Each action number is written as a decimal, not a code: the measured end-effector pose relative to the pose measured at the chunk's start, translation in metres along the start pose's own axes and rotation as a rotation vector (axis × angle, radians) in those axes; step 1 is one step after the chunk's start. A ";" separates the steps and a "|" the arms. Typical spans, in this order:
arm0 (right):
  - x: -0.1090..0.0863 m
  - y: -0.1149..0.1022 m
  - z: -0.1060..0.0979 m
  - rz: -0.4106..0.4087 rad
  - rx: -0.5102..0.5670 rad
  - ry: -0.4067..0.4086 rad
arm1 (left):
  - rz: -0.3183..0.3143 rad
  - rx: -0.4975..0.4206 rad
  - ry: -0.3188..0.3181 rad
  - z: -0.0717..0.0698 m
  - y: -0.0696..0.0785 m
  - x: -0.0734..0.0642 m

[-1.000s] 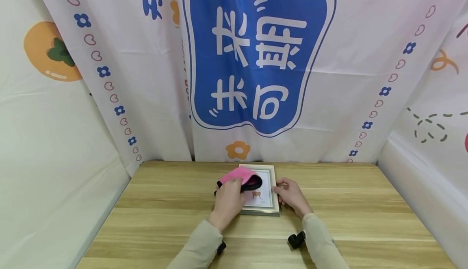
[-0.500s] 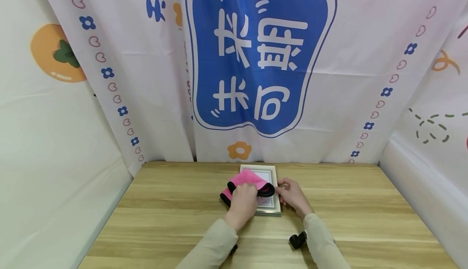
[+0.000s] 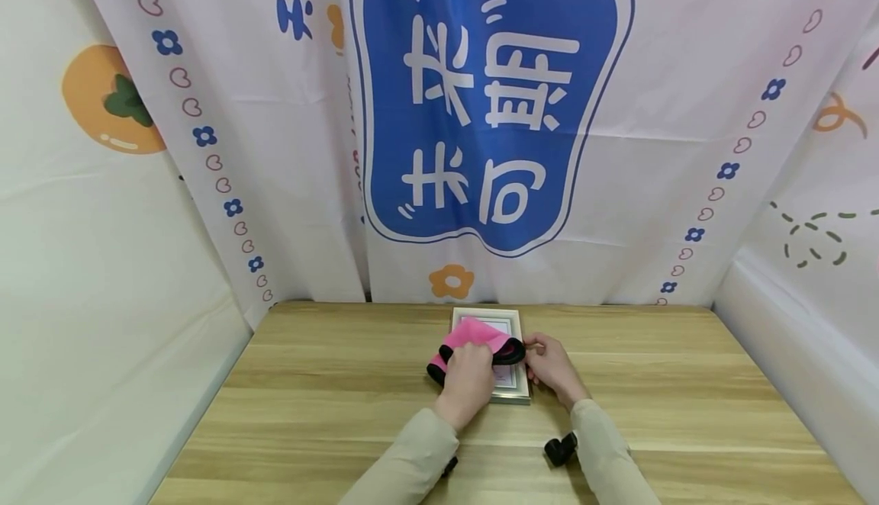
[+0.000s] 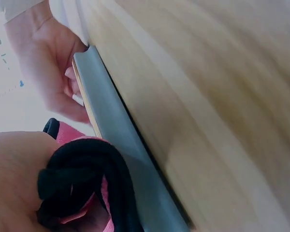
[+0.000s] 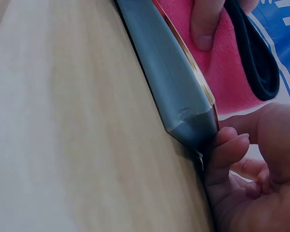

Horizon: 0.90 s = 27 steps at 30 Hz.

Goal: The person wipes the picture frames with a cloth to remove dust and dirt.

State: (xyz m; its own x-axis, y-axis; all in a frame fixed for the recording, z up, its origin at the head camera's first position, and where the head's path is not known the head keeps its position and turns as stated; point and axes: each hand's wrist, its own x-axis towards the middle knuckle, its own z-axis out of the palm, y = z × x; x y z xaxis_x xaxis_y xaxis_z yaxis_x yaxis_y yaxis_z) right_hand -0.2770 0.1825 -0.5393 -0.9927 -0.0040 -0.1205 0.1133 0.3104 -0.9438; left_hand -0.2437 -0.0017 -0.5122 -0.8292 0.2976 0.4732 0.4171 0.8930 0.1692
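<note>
A picture frame (image 3: 511, 397) with a pale border lies flat on the wooden table near its back edge. My left hand (image 3: 467, 379) grips a folded pink cloth (image 3: 474, 331) with black edging, over the picture's front. The cloth and hand cover much of the picture. At the frame's right side, my right hand (image 3: 552, 368) holds the edge between thumb and fingers. The right wrist view shows the frame's grey side (image 5: 159, 63) with those fingers at its corner. In the left wrist view, the black cloth edging (image 4: 118, 179) bunches beside the frame.
The wooden table (image 3: 323, 413) extends on both sides of the frame. A printed white curtain (image 3: 309, 184) hangs just behind its back edge. A black device (image 3: 561, 450) sits at the right wrist, and light fabric walls (image 3: 103, 299) stand at the sides.
My left hand has carried the cloth to the right across the picture, mostly in the first half second. My right hand has stayed at the frame's right edge.
</note>
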 end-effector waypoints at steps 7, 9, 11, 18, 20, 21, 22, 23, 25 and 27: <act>0.000 0.000 -0.001 -0.014 0.019 0.006 | -0.046 -0.030 -0.027 0.005 0.016 0.002; 0.000 0.001 -0.001 -0.013 0.017 0.007 | -0.053 -0.028 -0.023 0.008 0.020 0.003; 0.000 0.001 -0.001 -0.014 0.011 0.012 | -0.054 -0.028 -0.008 0.011 0.023 0.003; -0.002 0.003 0.000 -0.026 0.015 0.020 | -0.063 -0.106 0.072 0.021 0.030 0.004; -0.001 0.004 0.000 -0.025 0.017 0.013 | -0.080 -0.158 0.097 0.024 0.030 0.003; 0.000 0.004 0.001 -0.025 0.014 0.011 | -0.087 -0.179 0.111 0.025 0.030 0.003; 0.000 0.005 0.000 -0.023 0.015 0.009 | -0.095 -0.196 0.124 0.025 0.030 0.003; 0.001 0.005 0.000 -0.025 0.017 0.010 | -0.101 -0.216 0.130 0.026 0.029 0.003; 0.002 0.005 -0.001 -0.024 0.017 0.013 | -0.125 -0.272 0.126 0.026 0.027 0.004; 0.002 0.004 -0.001 -0.032 0.010 0.009 | -0.181 -0.381 0.095 0.024 0.025 0.006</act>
State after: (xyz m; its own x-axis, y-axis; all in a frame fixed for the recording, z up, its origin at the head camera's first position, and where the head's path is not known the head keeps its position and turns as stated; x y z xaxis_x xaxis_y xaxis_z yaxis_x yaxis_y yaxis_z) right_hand -0.2786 0.1851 -0.5433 -0.9962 -0.0049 -0.0875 0.0819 0.3011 -0.9501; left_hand -0.2472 0.0302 -0.5259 -0.8711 0.0998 0.4809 0.3906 0.7343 0.5551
